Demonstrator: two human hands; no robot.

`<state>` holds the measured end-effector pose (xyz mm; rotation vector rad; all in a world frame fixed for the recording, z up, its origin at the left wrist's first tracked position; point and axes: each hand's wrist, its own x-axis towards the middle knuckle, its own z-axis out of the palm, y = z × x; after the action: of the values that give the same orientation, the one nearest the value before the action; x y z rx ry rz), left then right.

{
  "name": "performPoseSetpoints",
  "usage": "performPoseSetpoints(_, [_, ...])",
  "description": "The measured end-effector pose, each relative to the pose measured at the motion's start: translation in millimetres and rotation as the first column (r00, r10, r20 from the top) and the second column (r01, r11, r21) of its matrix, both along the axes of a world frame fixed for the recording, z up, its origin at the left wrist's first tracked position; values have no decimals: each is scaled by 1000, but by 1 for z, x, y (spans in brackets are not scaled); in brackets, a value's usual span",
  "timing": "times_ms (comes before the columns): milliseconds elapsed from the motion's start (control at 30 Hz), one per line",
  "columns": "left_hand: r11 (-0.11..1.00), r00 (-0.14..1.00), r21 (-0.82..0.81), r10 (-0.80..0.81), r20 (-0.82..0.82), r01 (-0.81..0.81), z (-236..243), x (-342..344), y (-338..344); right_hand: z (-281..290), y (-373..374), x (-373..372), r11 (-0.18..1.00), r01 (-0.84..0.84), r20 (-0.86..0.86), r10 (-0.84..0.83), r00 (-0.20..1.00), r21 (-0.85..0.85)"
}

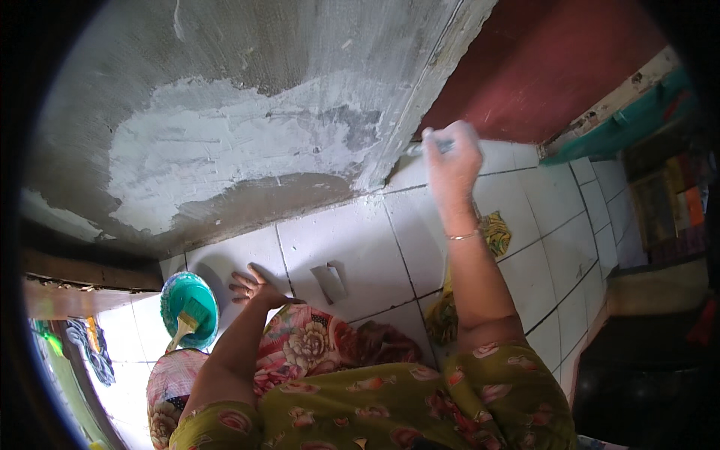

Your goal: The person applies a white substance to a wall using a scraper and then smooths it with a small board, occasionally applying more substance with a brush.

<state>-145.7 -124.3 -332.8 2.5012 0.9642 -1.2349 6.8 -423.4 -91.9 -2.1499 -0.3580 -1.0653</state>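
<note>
the blue-green bucket (175,294) sits on the white floor (334,223) with a brush (188,320) in it. just right of the bucket, the left hand (255,289) has its fingers spread apart. the right hand (456,161), far right of the bucket, is curled but blurry; i cannot tell if it holds something. past the bucket is a gray wall (247,41) with a white patch (217,146).

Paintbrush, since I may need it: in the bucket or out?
In: the paintbrush has its bristles inside the bucket, handle over the rim.

left hand (253,288) splayed, palm down; right hand (454,154) extended forward, curled, blurred.
</note>
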Motion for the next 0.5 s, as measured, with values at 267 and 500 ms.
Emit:
performPoseSetpoints(267, [1000, 999, -21, 5, 37, -4, 6, -5, 0, -27, 11, -6, 998, 4, -6, -4, 1000, 55])
performPoseSetpoints(500, [1000, 1000, -15, 5, -9, -5, 11, -5, 1, 15, 31, -35, 871, -68, -137, 153, 979, 487])
